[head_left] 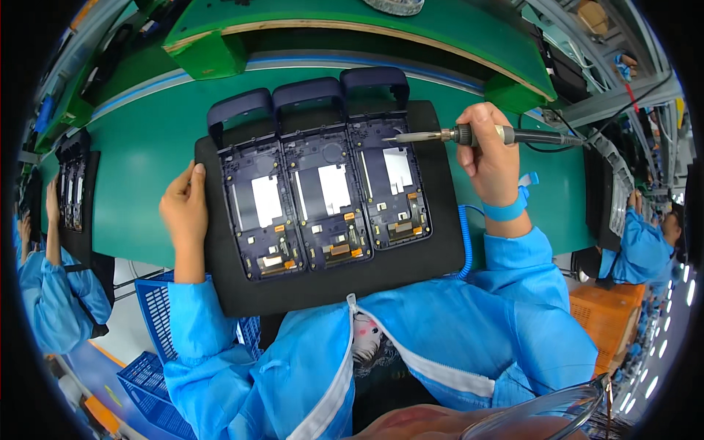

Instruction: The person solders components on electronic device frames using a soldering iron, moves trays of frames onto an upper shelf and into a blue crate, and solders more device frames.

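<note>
My right hand [490, 158] is closed round a soldering iron [532, 137]. The iron's thin tip points left and lies over the upper part of the rightmost dark housing [374, 172]; I cannot tell whether it touches. My left hand [185, 205] pinches the left edge of a black foam pad [308, 295], thumb on top. On the pad lie a middle housing [312, 198] and a left housing [246, 202] too, side by side. All three are open electronic casings with a looped frame at the far end, white rectangles inside and small orange-and-white parts near me.
A green table [132, 198] lies beneath the pad, with a raised green shelf [352, 26] behind. A blue strap [510, 209] rings my right wrist, with a coiled blue cord [466, 238] nearby. Blue baskets [150, 374] stand lower left; co-workers sit at both sides.
</note>
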